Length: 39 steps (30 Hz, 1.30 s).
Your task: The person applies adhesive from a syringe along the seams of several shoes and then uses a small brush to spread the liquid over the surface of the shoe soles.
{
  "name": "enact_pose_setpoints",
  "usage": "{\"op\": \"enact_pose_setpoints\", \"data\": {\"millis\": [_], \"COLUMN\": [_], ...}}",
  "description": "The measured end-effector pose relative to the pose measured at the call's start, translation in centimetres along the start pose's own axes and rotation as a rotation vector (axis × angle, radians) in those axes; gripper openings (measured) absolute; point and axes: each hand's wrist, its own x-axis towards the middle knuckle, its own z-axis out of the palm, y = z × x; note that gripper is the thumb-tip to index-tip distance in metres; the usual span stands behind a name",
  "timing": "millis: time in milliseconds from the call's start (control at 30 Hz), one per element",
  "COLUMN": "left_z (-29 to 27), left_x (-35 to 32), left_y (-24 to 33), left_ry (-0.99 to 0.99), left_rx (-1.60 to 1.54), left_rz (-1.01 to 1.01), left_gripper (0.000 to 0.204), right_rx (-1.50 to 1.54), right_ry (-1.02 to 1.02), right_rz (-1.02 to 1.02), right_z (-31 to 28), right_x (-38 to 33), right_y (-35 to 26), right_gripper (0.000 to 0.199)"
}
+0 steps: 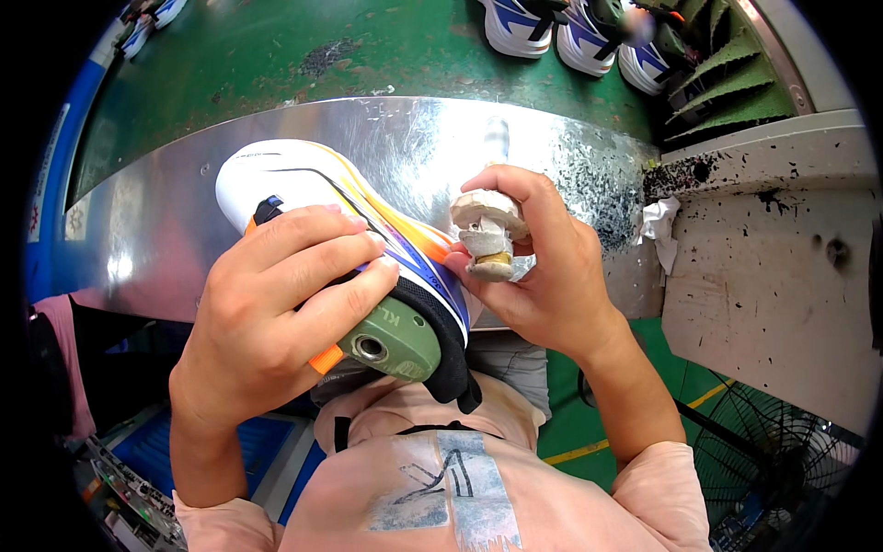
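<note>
My left hand (285,294) is wrapped over a running shoe (262,175), white with orange and blue-purple sides and a black collar. Its toe points to the far left, and its heel is toward my body. A green shoe last (400,342) fills the opening, with a round metal-lined hole in its top. Close by the shoe's right side, my right hand (566,271) grips a small off-white, spool-shaped tool (487,221) with a crusted disc and a narrower end. Its thumb lies against or very near the shoe's side; I cannot tell which.
A curved, scuffed metal worktop (405,120) lies beneath the shoe, with a green surface (267,60) beyond. Several similar shoes (517,28) stand at far right beside green upright slats (731,83). Crumpled white paper (659,235) clings to a stained panel (773,285); a black fan (773,451) stands lower right.
</note>
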Motion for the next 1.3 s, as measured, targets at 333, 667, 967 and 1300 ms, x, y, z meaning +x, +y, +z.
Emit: {"op": "enact_pose_setpoints", "data": {"millis": [333, 667, 967, 1300], "left_z": [-0.2, 0.1, 1.1, 2.5], "left_x": [-0.1, -0.8, -3.6, -6.6], "left_y": [0.5, 1.3, 3.1, 3.2], "left_ry": [-0.008, 0.113, 0.168, 0.273], "left_rx": [0.006, 0.01, 0.041, -0.004], "left_rz": [-0.02, -0.01, -0.053, -0.017], "left_gripper": [0.038, 0.029, 0.02, 0.02], "right_rx": [0.117, 0.103, 0.481, 1.215], "right_ry": [0.119, 0.127, 0.088, -0.429], "right_rz": [0.288, 0.463, 0.537, 0.646], "right_z": [-1.4, -3.8, -4.6, 0.8], "right_x": [-2.9, -9.1, -7.3, 9.0], "right_y": [1.7, 2.5, -3.4, -8.3], "right_gripper": [0.058, 0.048, 0.053, 0.073]}}
